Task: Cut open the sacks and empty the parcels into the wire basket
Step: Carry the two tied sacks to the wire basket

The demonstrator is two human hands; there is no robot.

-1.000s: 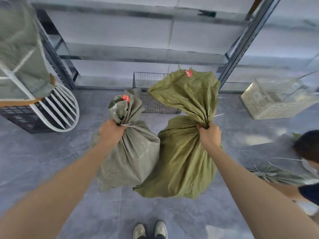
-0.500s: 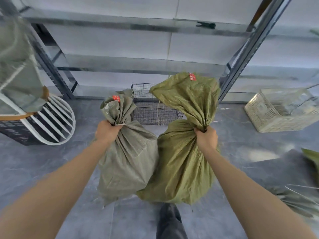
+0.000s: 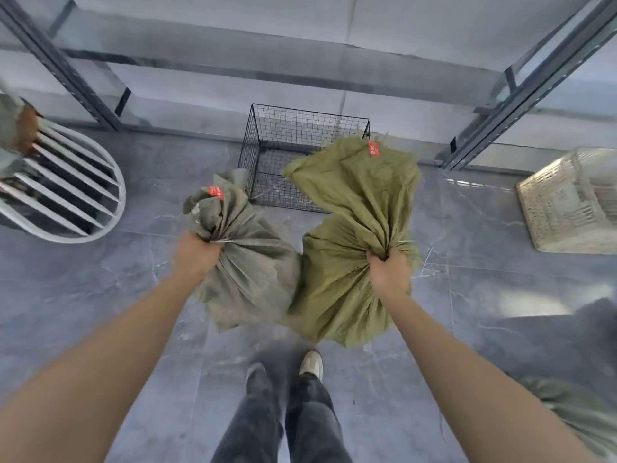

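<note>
I carry two tied woven sacks above the grey floor. My left hand grips the neck of the grey-green sack, which has a red tag near its top. My right hand grips the bunched neck of the larger olive-green sack, also red-tagged. White zip ties stick out at both necks. The black wire basket stands on the floor just beyond the sacks, against the shelving, and looks empty. The olive sack's top flap overlaps its right corner.
A metal shelf frame runs along the back wall. A white plastic crate sits on the floor at the right. A white slatted round rack over a dark crate is at the left. Loose sack material lies lower right. My feet are below.
I have walked forward with both sacks; the wire basket is nearer and larger in view. The camera tilts further down, showing my legs. Both hands keep their grip.
</note>
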